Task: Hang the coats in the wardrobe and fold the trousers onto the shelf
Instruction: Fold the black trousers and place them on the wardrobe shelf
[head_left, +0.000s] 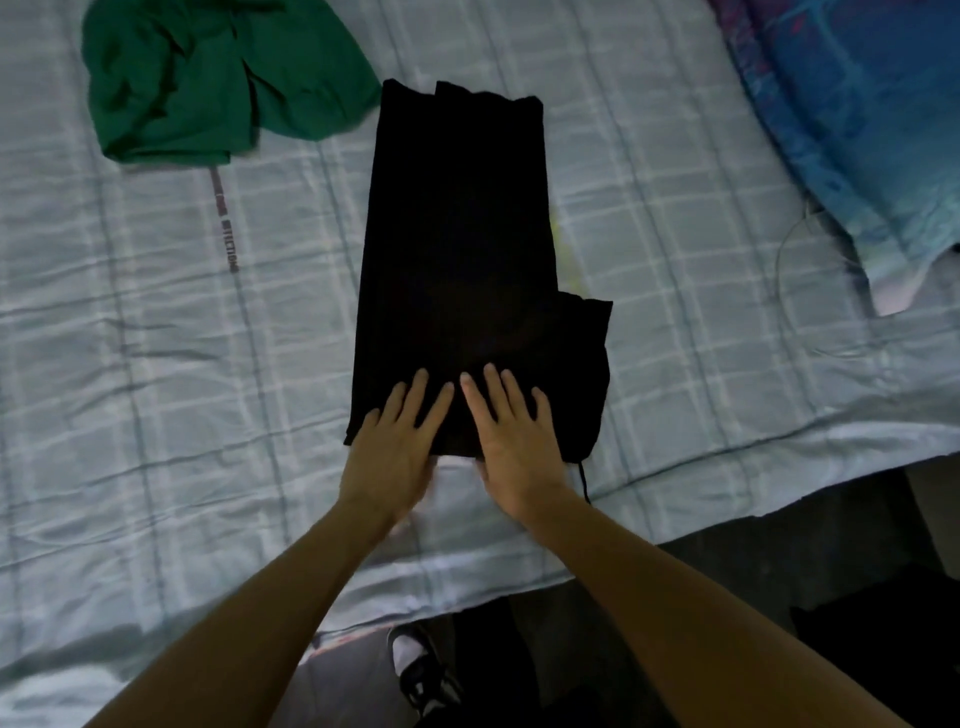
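Black trousers (457, 249) lie folded lengthwise on the bed, legs pointing away from me, waist end nearest me. My left hand (397, 441) rests flat on the near left corner of the trousers, fingers spread. Right beside it, my right hand (511, 431) presses flat on the near middle of the same cloth. Neither hand grips anything. A thin black drawstring (584, 480) dangles off the near right corner. No wardrobe, shelf or coat hanger is in view.
A crumpled green garment (218, 78) lies at the far left on the pale checked bedsheet (156, 338). A blue patterned blanket (857, 119) covers the far right. The bed's edge runs diagonally near me; below it are dark floor and my shoe (421, 670).
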